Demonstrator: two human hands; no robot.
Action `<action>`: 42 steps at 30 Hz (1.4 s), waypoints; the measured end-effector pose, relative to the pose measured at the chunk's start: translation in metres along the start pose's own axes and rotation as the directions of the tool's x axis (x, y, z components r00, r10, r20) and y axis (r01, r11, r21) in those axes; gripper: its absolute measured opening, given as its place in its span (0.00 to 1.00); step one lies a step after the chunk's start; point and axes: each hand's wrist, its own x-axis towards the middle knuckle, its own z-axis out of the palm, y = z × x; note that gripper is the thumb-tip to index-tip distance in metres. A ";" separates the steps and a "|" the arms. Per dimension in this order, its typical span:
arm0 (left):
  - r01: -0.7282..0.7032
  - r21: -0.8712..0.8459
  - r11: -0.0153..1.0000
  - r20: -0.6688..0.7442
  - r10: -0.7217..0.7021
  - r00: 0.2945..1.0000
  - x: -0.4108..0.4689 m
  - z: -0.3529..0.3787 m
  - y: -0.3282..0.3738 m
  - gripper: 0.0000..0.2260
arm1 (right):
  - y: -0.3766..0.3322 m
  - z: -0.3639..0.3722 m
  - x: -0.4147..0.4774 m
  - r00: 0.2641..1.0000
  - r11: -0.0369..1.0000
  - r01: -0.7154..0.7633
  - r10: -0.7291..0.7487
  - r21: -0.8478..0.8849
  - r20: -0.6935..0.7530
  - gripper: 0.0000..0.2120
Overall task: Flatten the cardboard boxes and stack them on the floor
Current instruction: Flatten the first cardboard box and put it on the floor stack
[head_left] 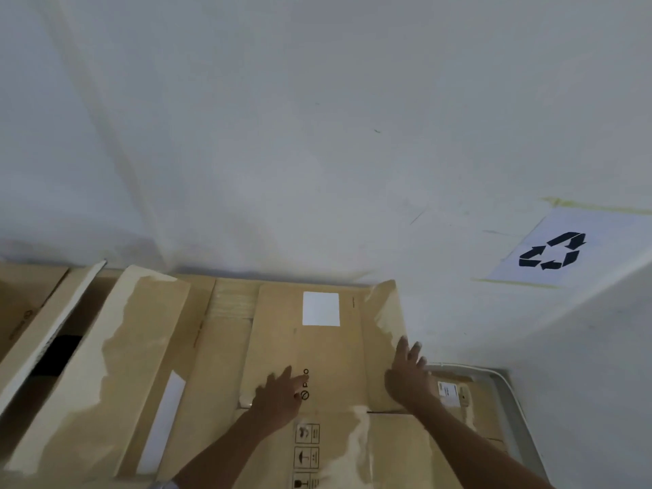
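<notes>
Both hands lie open, palms down, gripping nothing: the left hand [278,397] presses the middle of the flattened box [310,351], the right hand [409,375] its right flap. That box lies against the white wall [317,135], on other cardboard. An open box [53,347] stands to the left. A recycling sign [554,252] is taped on the wall at right.

White wall [317,135] fills the view, evenly lit and lightly scuffed. Taped to it at right, a recycling sign [561,250]; below the sign, a pale cable conduit [508,390].
</notes>
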 end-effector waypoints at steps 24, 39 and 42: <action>0.016 0.287 0.958 0.171 -0.068 0.983 0.140 -0.052 0.016 0.64 | -0.075 0.034 0.133 0.929 0.927 0.360 -0.345 -0.109 0.138 0.67; 0.051 0.113 0.992 0.202 -0.073 0.977 0.180 -0.074 0.019 0.72 | -0.056 0.018 0.172 0.993 0.991 0.107 -0.103 0.081 -0.055 0.70; 0.065 0.128 0.990 0.206 -0.091 0.974 0.179 -0.076 0.022 0.72 | -0.052 0.018 0.173 0.991 0.992 0.114 -0.109 0.061 -0.074 0.63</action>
